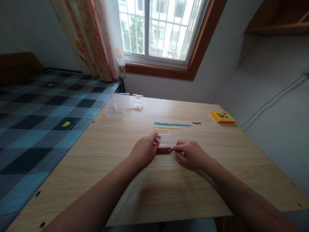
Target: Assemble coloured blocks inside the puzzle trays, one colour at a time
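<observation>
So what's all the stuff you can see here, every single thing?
Window: 1, white and brown, top middle
Curtain: at least 1, orange and cream, left of window
Walls: several, whitish, around
Shelf: 1, brown, top right
Cable: 1, pale, right
Bed: 1, blue and black checks, left
Table: 1, pale wood, middle
Boxes: several, clear, table's far left
Flat box: 1, orange, table's far right
Case: 1, clear, mid-table
Strip: looks like 1, dark brown, at case's middle
Bits: many, blue, yellow, brown, beyond case
Left hand: 1, bare, case's left edge
Right hand: 1, bare, case's right edge

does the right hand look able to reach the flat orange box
Probably yes: nothing visible stands between the right hand and that box, though the hand is at a clear plastic case.
</observation>
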Motion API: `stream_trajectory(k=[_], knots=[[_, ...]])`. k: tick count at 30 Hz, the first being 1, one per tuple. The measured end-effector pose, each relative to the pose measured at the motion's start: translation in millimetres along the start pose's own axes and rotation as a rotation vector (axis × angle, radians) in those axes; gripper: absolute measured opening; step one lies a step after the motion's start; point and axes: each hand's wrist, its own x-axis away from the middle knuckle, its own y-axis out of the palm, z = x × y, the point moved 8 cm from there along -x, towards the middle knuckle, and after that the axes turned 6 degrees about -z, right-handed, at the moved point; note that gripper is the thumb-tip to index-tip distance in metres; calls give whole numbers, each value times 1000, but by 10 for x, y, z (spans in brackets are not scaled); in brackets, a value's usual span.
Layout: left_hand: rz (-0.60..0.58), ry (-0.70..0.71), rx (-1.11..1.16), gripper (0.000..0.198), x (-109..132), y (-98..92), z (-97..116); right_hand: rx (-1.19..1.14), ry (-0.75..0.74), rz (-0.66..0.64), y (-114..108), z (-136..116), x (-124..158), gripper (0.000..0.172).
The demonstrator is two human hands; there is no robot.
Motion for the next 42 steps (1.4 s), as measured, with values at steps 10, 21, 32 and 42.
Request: stream_trajectory(k=[10, 21, 32, 42], knots=[[-9, -2, -5, 15, 8, -1, 12, -9, 3, 8, -28, -16, 3, 30], [-15, -5, -7, 17, 6, -6, 15, -21, -3, -15, 10, -38, -6, 29], [-13, -9, 17, 15, 8, -11, 11, -35, 27, 12, -9, 25, -1, 30], [-12, -10, -14, 13, 0, -12, 18, -88, -116, 560, -570, -41, 265, 25]])
